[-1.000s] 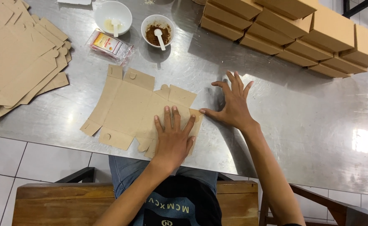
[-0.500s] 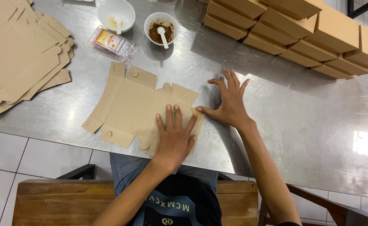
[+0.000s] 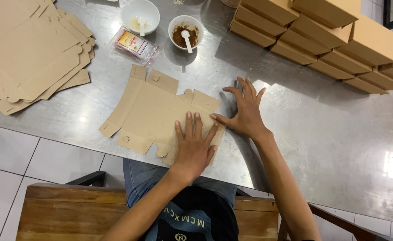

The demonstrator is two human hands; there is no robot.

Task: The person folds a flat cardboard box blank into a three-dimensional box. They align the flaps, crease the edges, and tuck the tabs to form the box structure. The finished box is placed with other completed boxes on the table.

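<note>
A flat brown cardboard box blank (image 3: pixel 149 109) lies unfolded on the steel table (image 3: pixel 312 138) in front of me. My left hand (image 3: pixel 194 145) presses flat on the blank's right end, fingers spread. My right hand (image 3: pixel 245 111) rests palm down just right of the blank, its thumb touching the cardboard edge and its fingers on the bare steel. Neither hand grips anything.
A pile of flat box blanks (image 3: pixel 26 53) lies at the far left. Stacked folded brown boxes (image 3: pixel 335 35) fill the back right. Two white bowls with spoons, one pale (image 3: pixel 140 15), one with brown powder (image 3: pixel 185 31), and a plastic packet (image 3: pixel 134 44) sit behind the blank.
My right hand has slid slightly left toward the blank's edge. My left hand stays pressed on the cardboard.
</note>
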